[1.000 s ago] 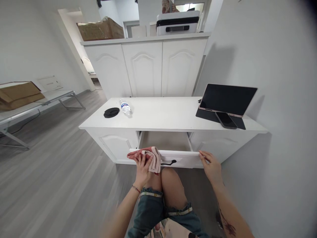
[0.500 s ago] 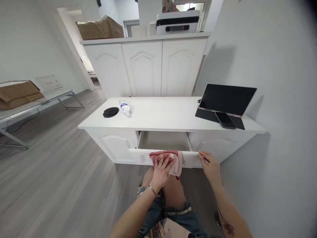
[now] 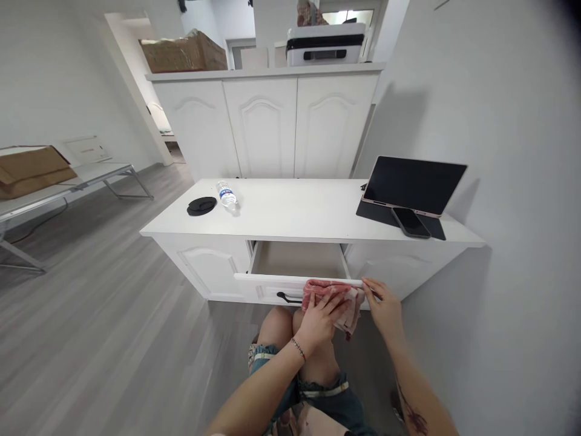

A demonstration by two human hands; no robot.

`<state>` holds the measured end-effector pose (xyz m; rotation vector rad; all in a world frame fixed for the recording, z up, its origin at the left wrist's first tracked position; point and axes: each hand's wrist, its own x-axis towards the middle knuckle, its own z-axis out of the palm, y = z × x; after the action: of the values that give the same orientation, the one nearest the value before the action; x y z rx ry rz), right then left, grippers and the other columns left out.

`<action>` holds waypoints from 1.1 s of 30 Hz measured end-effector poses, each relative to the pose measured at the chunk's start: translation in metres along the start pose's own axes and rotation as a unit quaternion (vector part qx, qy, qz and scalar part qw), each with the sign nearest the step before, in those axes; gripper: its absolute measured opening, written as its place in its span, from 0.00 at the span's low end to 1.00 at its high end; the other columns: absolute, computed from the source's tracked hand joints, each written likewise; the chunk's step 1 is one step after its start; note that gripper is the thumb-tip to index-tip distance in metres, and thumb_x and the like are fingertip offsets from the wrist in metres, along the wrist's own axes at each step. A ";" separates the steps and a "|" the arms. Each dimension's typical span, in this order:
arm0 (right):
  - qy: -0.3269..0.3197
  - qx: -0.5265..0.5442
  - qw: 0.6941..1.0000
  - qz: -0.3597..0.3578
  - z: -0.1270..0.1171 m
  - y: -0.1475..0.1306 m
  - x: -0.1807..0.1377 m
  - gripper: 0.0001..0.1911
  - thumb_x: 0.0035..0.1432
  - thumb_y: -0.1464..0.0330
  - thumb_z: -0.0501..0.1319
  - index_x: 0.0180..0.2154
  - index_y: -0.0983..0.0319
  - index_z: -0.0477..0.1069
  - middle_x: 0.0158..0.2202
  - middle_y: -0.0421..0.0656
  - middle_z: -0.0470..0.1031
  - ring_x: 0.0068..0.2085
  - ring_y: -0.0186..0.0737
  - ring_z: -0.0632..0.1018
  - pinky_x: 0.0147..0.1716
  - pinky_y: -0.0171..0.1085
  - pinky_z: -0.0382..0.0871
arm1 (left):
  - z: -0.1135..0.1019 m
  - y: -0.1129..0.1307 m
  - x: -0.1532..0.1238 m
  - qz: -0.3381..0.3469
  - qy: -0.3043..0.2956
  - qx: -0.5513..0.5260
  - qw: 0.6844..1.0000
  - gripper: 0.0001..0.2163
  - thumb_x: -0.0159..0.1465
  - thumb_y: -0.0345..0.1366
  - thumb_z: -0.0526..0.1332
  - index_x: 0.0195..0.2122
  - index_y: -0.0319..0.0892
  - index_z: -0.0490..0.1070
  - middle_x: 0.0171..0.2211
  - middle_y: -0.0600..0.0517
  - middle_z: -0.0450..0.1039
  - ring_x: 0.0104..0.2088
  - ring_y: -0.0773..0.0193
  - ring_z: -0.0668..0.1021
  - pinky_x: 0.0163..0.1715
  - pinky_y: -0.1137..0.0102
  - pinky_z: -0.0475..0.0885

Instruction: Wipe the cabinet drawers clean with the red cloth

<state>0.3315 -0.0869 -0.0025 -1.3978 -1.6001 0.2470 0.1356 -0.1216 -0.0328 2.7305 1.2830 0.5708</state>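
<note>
A drawer [image 3: 295, 260] is pulled out of the white cabinet, and its inside looks bare. My left hand [image 3: 320, 318] holds a red-and-pale-pink cloth [image 3: 315, 290] against the drawer's front panel, fingers spread over the fabric. One end of the cloth hangs down on the right. The black drawer handle [image 3: 287, 297] shows just left of the cloth, its right end covered. At the panel's top right corner, my right hand [image 3: 384, 306] pinches the edge between thumb and fingers.
On the cabinet top [image 3: 290, 212] lie a plastic bottle [image 3: 227, 197], a black round object [image 3: 201, 206], a tablet [image 3: 413, 184] on its stand and a phone [image 3: 411, 222]. My knees are below the drawer. A wall [image 3: 521, 242] rises at the right.
My left hand has slid the cloth to the right along the drawer front, uncovering part of the black handle. My right hand keeps its grip on the corner.
</note>
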 end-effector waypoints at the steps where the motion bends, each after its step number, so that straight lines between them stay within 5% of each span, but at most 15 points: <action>1: -0.001 0.000 1.000 0.003 0.000 0.000 0.000 0.20 0.61 0.54 0.52 0.41 0.60 0.75 0.41 0.48 0.76 0.44 0.44 0.75 0.46 0.46 0.70 | 0.000 0.000 0.000 0.001 0.000 -0.002 1.000 0.28 0.65 0.35 0.49 0.65 0.54 0.42 0.66 0.56 0.48 0.65 0.57 0.47 0.60 0.47 0.44; 6: -0.006 0.005 1.000 0.015 -0.002 -0.002 0.000 0.21 0.61 0.54 0.52 0.41 0.60 0.75 0.42 0.48 0.75 0.43 0.45 0.75 0.44 0.45 0.70 | -0.004 -0.008 -0.005 -0.018 0.009 -0.001 1.000 0.28 0.65 0.34 0.48 0.65 0.53 0.40 0.66 0.56 0.48 0.65 0.58 0.48 0.60 0.47 0.42; 17: 0.005 -0.001 1.000 -0.003 0.000 -0.004 -0.002 0.19 0.61 0.55 0.53 0.42 0.60 0.74 0.42 0.48 0.75 0.43 0.44 0.75 0.42 0.44 0.72 | -0.031 -0.059 -0.059 -0.140 0.108 0.081 0.981 0.30 0.59 0.28 0.54 0.63 0.53 0.54 0.65 0.49 0.52 0.65 0.47 0.47 0.59 0.43 0.39; 23: 0.033 -0.095 0.994 -0.049 0.001 -0.011 -0.005 0.20 0.62 0.55 0.51 0.44 0.59 0.74 0.44 0.49 0.74 0.46 0.47 0.74 0.46 0.48 0.70 | -0.050 -0.093 -0.092 -0.214 0.208 0.085 0.951 0.28 0.61 0.29 0.53 0.64 0.47 0.52 0.67 0.46 0.41 0.66 0.45 0.40 0.59 0.41 0.40; 27: 0.042 -0.158 0.982 -0.094 0.012 -0.020 -0.014 0.19 0.63 0.58 0.52 0.47 0.61 0.72 0.50 0.51 0.71 0.55 0.51 0.69 0.53 0.54 0.63 | -0.063 -0.110 -0.107 -0.228 0.264 0.062 0.935 0.30 0.62 0.27 0.52 0.65 0.49 0.48 0.68 0.49 0.37 0.66 0.46 0.40 0.60 0.42 0.42; 31: -0.028 -0.142 0.976 -0.160 0.036 -0.038 -0.026 0.18 0.64 0.65 0.51 0.53 0.58 0.66 0.57 0.47 0.67 0.61 0.48 0.61 0.59 0.55 0.55 | -0.070 -0.119 -0.117 -0.276 0.321 -0.025 0.906 0.26 0.65 0.30 0.50 0.64 0.50 0.50 0.68 0.51 0.36 0.66 0.48 0.40 0.61 0.47 0.46; 33: -0.054 -0.132 0.974 -0.176 0.048 -0.047 -0.031 0.20 0.63 0.65 0.51 0.57 0.57 0.63 0.60 0.46 0.64 0.63 0.48 0.59 0.59 0.54 0.54 | -0.068 -0.120 -0.122 -0.319 0.351 -0.096 0.875 0.24 0.66 0.33 0.48 0.64 0.47 0.50 0.67 0.47 0.42 0.65 0.50 0.48 0.60 0.50 0.53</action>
<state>0.2613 -0.1084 -0.0111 -1.2818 -1.9933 -0.1064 -0.0474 -0.1419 -0.0325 1.7774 1.9836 1.5518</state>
